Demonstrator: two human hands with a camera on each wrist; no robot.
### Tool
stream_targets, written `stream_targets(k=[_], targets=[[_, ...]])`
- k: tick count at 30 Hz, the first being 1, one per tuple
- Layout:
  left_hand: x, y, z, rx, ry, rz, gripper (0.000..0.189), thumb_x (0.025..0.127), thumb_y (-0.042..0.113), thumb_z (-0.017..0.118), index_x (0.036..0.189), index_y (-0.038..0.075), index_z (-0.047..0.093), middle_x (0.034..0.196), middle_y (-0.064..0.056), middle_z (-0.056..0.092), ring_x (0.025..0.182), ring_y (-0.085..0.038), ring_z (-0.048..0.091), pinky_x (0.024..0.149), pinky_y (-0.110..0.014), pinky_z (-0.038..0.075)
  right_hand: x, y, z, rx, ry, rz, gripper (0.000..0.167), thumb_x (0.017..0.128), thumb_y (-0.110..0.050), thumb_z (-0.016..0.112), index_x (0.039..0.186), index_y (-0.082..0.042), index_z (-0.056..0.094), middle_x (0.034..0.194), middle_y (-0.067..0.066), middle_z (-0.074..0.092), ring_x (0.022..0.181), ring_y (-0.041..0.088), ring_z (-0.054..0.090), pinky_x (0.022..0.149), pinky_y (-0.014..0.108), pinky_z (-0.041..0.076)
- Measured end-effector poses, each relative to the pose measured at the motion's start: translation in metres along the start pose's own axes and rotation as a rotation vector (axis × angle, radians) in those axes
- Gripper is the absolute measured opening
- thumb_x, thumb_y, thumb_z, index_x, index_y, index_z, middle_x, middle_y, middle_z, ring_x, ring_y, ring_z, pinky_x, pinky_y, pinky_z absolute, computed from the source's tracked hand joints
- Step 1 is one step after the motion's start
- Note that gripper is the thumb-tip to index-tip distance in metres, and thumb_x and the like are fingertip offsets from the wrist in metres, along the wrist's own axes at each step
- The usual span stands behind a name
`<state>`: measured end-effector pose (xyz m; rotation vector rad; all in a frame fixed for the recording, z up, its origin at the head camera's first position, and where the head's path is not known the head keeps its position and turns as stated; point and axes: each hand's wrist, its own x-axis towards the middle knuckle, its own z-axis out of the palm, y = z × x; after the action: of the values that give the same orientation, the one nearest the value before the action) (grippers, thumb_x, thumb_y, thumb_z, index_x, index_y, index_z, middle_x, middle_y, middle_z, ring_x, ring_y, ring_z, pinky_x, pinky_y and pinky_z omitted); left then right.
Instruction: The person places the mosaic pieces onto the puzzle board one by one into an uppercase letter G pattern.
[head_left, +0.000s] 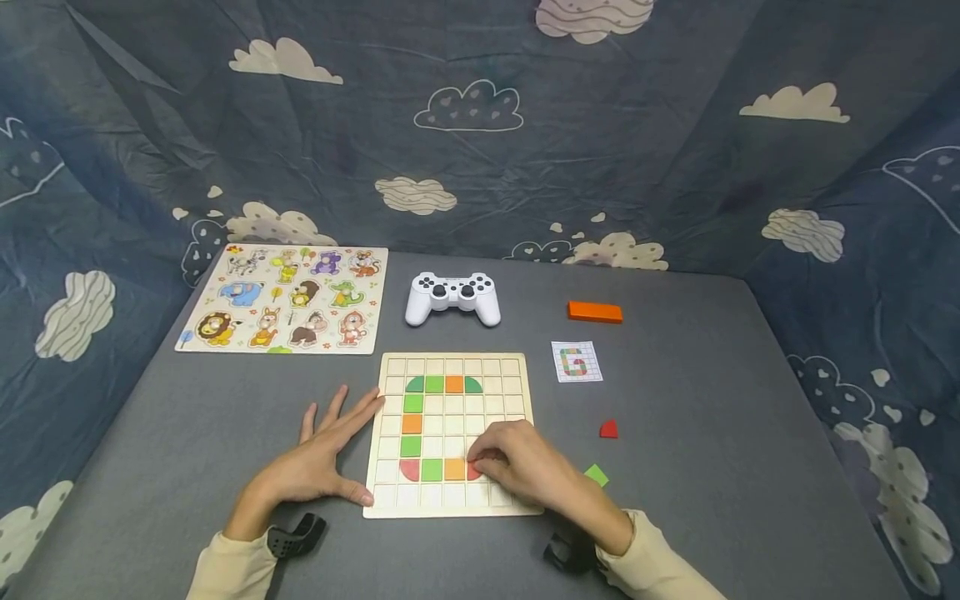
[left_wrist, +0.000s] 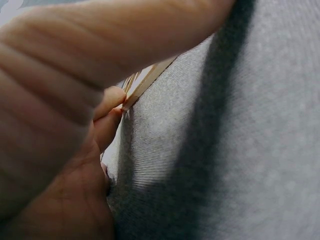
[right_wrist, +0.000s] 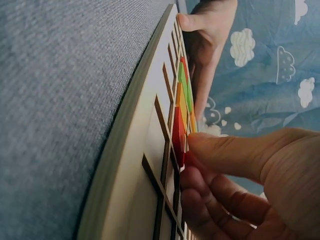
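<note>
A wooden grid board [head_left: 390,496] lies flat with coloured tiles set in its cells: green and orange squares, dark green rounded corners and red rounded ones. My left hand [head_left: 315,462] spreads its fingers along the board's left edge, with thumb and fingertips touching it. Over the lower right of the tile pattern, my right hand [head_left: 517,462] has its thumb and fingers together. In the right wrist view, a small red tile [right_wrist: 188,158] shows between thumb and fingertips, mostly hidden. Close by it, a red corner tile [right_wrist: 177,132] sits in the grid, next to an orange tile [head_left: 454,469].
Right of the board lie a loose red tile [head_left: 608,429], a green tile [head_left: 597,475], a pattern card [head_left: 588,350] and an orange block [head_left: 595,312]. Behind are a white game controller [head_left: 453,298] and an animal puzzle board [head_left: 281,298]. A cloud-print cloth hangs around the grey table.
</note>
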<state>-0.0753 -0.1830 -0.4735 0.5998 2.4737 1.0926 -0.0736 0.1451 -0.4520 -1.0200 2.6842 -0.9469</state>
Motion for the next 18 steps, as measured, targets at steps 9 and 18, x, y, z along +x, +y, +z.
stream_targets(k=[9, 18], targets=[[0.000, 0.000, 0.000, 0.002, 0.000, -0.003, 0.130, 0.057, 0.048, 0.092, 0.162, 0.018, 0.021, 0.170, -0.006, 0.010, 0.152, -0.045, -0.016, 0.109, -0.069, -0.021, -0.016, 0.012, -0.010, 0.056, 0.015, -0.044, 0.011, 0.085, -0.007, 0.077, 0.094, -0.013, 0.078, 0.087, -0.005, 0.074, 0.077, 0.003, 0.062, 0.072, 0.021, 0.052], [-0.001, 0.001, 0.000, -0.005, -0.001, -0.007, 0.130, 0.057, 0.048, 0.092, 0.162, 0.019, 0.021, 0.170, -0.006, 0.010, 0.152, -0.044, -0.017, 0.109, -0.069, -0.021, -0.037, 0.022, -0.026, 0.067, 0.014, -0.015, 0.012, 0.085, -0.009, 0.078, 0.097, -0.014, 0.076, 0.087, -0.008, 0.072, 0.076, -0.001, 0.057, 0.068, 0.024, 0.054]])
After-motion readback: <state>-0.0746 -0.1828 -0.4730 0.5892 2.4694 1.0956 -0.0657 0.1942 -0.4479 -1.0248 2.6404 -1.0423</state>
